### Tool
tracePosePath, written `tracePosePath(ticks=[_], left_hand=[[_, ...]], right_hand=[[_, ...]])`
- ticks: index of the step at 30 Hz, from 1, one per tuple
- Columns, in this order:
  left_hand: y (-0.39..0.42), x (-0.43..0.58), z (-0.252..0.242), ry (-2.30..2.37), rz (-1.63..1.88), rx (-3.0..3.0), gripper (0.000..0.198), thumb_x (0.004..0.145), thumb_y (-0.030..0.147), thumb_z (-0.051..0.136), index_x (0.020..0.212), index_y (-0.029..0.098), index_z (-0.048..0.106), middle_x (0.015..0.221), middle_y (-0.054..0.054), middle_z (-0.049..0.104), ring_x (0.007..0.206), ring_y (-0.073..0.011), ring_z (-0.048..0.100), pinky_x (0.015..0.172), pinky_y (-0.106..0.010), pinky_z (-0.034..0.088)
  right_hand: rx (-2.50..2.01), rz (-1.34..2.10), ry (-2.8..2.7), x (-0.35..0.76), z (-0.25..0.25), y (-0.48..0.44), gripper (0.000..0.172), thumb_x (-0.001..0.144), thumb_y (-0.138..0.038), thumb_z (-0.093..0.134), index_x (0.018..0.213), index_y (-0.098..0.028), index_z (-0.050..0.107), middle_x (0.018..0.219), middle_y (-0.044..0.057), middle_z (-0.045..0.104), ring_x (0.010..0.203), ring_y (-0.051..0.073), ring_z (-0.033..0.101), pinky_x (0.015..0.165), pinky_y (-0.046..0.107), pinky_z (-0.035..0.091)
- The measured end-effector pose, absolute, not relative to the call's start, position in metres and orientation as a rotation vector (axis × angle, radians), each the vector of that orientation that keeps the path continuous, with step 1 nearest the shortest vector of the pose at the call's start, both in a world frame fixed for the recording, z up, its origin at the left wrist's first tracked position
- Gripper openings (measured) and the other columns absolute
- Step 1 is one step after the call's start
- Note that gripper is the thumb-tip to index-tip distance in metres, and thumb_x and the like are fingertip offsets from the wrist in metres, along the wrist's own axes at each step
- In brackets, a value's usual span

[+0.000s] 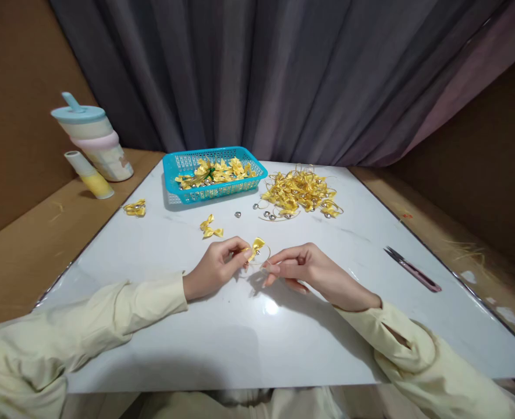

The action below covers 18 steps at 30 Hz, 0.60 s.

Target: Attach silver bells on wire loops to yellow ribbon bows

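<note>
My left hand [221, 263] pinches a yellow satin bow [258, 244] between thumb and forefinger, with a small silver bell [258, 252] beside it. From the bow a thin gold cord [269, 251] curves round to my right hand [303, 267], whose thumb and forefinger are closed on it. Both hands are just above the white table, near its middle. Beyond my left hand lie loose yellow bows [211, 228]. A single silver bell [238, 215] rests farther back. Part of the cord is hidden behind my fingers.
A blue plastic basket [216, 195] with bows and bells stands at the back. Right of it is a heap of bows on cords [303, 192]. Thread snips [413, 270] lie at right, a small bow bundle [135, 208] at left. A tumbler [95, 139] and a yellow-and-white cylinder [90, 176] stand far left.
</note>
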<state>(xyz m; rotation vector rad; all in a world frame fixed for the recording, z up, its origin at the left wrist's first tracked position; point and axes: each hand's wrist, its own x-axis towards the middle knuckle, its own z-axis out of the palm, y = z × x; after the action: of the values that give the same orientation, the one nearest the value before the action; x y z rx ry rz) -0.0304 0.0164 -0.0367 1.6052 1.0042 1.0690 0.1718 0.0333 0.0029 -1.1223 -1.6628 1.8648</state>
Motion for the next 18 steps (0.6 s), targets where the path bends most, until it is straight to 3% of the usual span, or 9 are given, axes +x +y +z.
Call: tracePosePath(ticks=[18], left_hand=[[0.0152, -0.0286, -0.0319, 0.958, 1.014, 1.562, 0.018, 0.083, 0.028, 0.052, 0.073, 0.013, 0.054, 0.062, 0.000, 0.054, 0.059, -0.0108, 0.051, 0.056, -0.022, 0.041]], right_hand=[[-1.146, 1.766, -1.690, 0.1708, 0.0042, 0.0284, 0.016, 0.074, -0.024, 0.063, 0.069, -0.009, 0.068, 0.061, 0.004, 0.065, 0.038, 0.004, 0.036, 0.038, 0.021, 0.026]])
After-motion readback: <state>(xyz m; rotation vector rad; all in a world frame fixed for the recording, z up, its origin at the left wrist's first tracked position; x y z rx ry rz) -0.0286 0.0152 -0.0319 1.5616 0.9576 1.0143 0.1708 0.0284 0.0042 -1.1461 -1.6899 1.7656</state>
